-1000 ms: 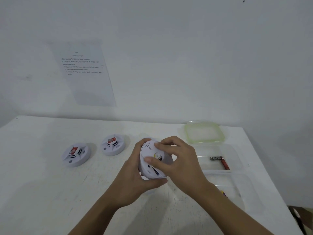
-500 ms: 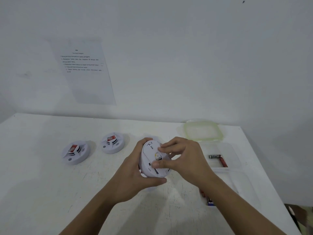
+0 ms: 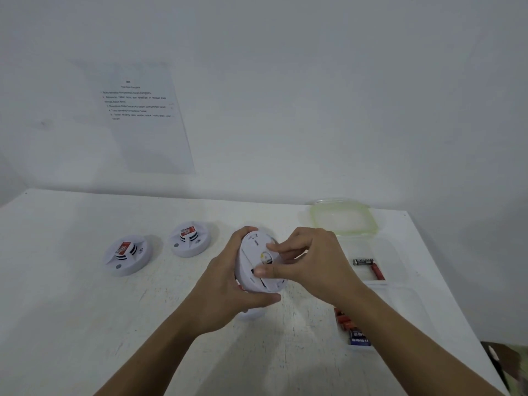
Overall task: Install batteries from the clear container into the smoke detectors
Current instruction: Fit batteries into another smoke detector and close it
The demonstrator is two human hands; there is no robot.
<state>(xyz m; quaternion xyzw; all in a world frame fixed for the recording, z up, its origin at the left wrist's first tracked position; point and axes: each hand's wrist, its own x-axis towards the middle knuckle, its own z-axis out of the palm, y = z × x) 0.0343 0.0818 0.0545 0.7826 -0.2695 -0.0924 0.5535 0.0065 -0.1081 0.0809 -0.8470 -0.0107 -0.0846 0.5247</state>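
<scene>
Holds the smoke detector [image 3: 254, 264] tilted on edge over the table [image 3: 71, 324]: left hand [image 3: 225, 287] wrapped round its rim, right hand [image 3: 311, 261] pinching at its back face, fingers hiding part of the opening. Left of it, well apart: second detector [image 3: 190, 238] and third detector [image 3: 127, 254], flat. Right of it, near: clear container [image 3: 380, 250] with batteries [image 3: 363, 262]; green lid [image 3: 343, 218] beyond.

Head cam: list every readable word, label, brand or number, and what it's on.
Nothing is sharp enough to quote.
Wall sheet: heading plus numbered lines, too blurred.
Left table detector: red sticker, too small.
Right table detector: red sticker, too small.
Held smoke detector: small marks, unreadable.
Black battery in the clear container: print blurred.
Blue batteries: print blurred.
</scene>
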